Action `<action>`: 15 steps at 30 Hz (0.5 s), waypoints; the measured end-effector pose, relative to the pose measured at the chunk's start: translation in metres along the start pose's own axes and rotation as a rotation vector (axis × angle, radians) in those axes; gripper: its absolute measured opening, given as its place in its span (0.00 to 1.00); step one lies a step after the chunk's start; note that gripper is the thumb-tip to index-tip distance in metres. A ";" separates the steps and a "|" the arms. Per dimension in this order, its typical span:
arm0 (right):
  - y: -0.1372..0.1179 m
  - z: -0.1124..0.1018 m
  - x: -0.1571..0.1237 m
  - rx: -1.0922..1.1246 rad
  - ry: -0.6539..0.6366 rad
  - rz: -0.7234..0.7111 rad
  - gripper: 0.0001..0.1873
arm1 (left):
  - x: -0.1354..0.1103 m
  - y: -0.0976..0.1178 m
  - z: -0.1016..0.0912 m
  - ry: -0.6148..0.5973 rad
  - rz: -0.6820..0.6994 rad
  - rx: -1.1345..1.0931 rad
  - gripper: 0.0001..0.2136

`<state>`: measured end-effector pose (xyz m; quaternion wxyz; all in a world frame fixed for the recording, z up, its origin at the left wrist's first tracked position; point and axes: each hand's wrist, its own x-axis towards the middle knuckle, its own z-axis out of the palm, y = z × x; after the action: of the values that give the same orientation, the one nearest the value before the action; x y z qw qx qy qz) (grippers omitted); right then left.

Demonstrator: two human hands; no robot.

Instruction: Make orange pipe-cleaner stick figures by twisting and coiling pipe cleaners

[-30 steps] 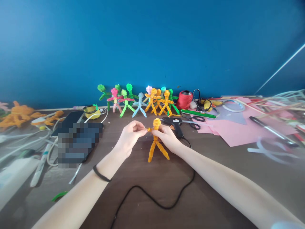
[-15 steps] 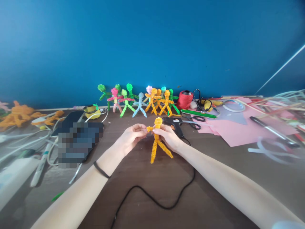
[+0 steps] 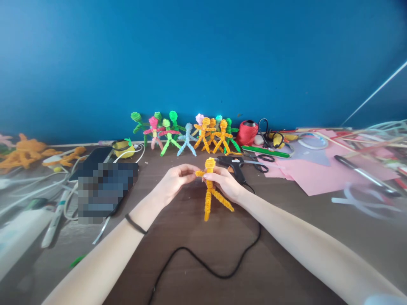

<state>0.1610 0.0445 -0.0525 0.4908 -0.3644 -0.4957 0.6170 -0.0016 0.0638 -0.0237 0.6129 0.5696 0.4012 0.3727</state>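
Observation:
An orange pipe-cleaner figure point(image 3: 208, 190) with a coiled head and two coiled legs hangs upright between my hands, above the table. My right hand point(image 3: 224, 182) is closed around its upper body, thumb across the chest below the head. The fingers of my left hand point(image 3: 179, 180) pinch the end of the figure's short coiled arm, on the left side. What lies behind my right fingers is hidden, including any second arm. Just behind my right hand lies a black glue gun point(image 3: 234, 164).
Several pipe-cleaner figures point(image 3: 187, 140) stand along the blue wall beside a red spool point(image 3: 246, 133). Phones point(image 3: 110, 190) and white cables lie left. Pink paper point(image 3: 314, 178), a green pen point(image 3: 265, 151) and a dark marker point(image 3: 365, 174) lie right. A black cord point(image 3: 203, 264) snakes across the front.
The figure's legs have swung slightly to the right and its head has dipped a little left. More of the short arm shows between my hands, which keep their hold.

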 end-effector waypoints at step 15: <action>-0.003 0.002 -0.001 -0.022 -0.039 -0.013 0.07 | -0.002 0.003 0.002 0.001 0.143 0.261 0.05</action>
<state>0.1603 0.0431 -0.0497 0.4809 -0.3547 -0.5143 0.6152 -0.0005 0.0616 -0.0207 0.5055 0.6712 0.4051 0.3603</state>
